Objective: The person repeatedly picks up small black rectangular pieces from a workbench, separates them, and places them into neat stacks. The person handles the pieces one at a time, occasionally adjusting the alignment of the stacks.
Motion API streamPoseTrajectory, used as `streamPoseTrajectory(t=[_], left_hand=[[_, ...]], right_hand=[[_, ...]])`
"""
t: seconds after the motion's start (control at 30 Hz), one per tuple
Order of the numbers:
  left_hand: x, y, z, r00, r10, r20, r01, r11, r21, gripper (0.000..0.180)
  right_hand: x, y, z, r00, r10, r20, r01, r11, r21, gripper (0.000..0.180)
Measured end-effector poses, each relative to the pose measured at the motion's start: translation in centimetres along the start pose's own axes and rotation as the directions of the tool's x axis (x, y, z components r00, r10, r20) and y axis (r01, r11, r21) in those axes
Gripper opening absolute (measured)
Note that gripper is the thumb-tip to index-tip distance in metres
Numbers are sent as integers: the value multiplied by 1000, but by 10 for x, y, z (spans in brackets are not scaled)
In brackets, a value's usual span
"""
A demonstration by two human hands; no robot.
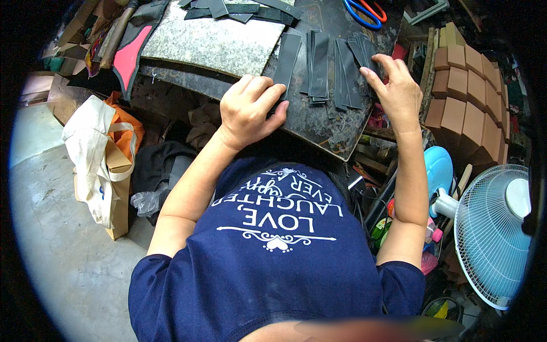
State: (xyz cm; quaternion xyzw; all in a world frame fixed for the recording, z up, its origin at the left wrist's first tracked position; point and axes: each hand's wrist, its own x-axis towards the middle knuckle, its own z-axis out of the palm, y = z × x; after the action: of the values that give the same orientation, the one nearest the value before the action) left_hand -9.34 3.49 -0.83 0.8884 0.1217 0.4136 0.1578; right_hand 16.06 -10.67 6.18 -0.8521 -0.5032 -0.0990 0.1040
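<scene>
Several dark grey, flat strips that look like leather or synthetic sheet lie in overlapping rows on the worktable (350, 134). My left hand (250, 108) is at the table's front edge, fingers curled, its index fingertip and thumb at the near end of the leftmost strip (289, 52). Whether they pinch that strip is hidden. Beside it lie a middle bunch of strips (319, 62) and a fanned bunch (346, 74). At the table's right edge my right hand (396, 91) has thumb and fingers apart, fingertips close to the rightmost strips (360, 50).
A pale speckled board (211, 43) covers the table's left part, with more dark strips (245, 11) behind. Blue-handled scissors (364, 16) lie at the far right. Stacked tan blocks (464, 85) and a fan (493, 233) stand right; a white cloth bag (91, 148) stands left.
</scene>
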Motion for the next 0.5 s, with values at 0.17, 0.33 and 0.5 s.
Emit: streamPoseTrajectory(t=[0.17, 0.33, 0.5], left_hand=[[-1, 0, 1, 1000, 1, 2, -1, 1000, 2, 26], [1, 1, -1, 1000, -3, 13, 3, 1000, 6, 25], [0, 2, -3, 999, -8, 31, 9, 999, -32, 29]], right_hand=[[-9, -20, -10, 988, -157, -4, 156, 979, 128, 33], [-18, -49, -2, 966, -196, 166, 207, 977, -47, 48], [-15, -50, -7, 966, -150, 213, 149, 989, 18, 45]])
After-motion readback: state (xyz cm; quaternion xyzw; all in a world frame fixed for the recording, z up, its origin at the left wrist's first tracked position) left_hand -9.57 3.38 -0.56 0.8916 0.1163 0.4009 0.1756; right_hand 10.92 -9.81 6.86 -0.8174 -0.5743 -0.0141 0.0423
